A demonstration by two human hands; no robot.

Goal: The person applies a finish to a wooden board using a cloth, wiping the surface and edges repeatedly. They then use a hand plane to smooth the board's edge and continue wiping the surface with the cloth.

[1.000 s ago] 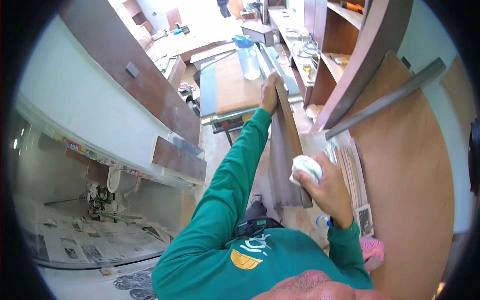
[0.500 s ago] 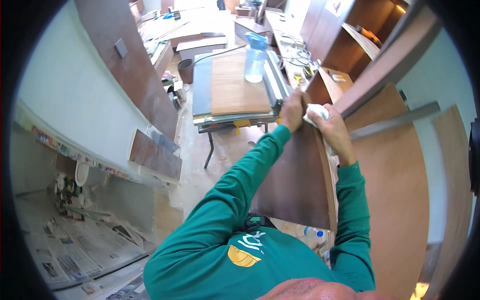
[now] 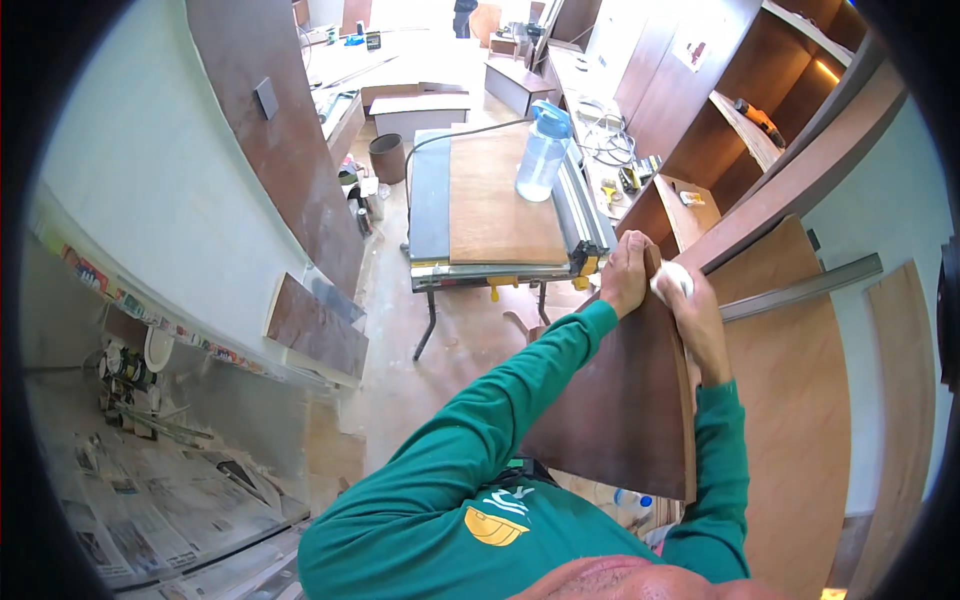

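A dark brown wooden panel (image 3: pixel 610 410) stands on edge in front of me, its narrow side edge toward my right. My left hand (image 3: pixel 627 272) is closed around the panel's far upper corner, fingers over the top. On the other side of that edge, my right hand (image 3: pixel 698 315) pinches a crumpled white cloth (image 3: pixel 670 282) and presses it against the panel's edge near the same corner. Part of the cloth is hidden by the right fingers.
Beyond the panel is a folding workbench (image 3: pixel 430 190) bearing a plywood sheet (image 3: pixel 490 225) and a blue-lidded water bottle (image 3: pixel 543 155). Large plywood sheets (image 3: pixel 790 400) lean at right, below shelves with an orange power tool (image 3: pixel 760 122). A brown bin (image 3: pixel 387 158) stands left of the bench.
My view has shifted, so bench, panel and hands appear lower and farther right. Both hands remain at the panel's far corner, the cloth still in my right hand.
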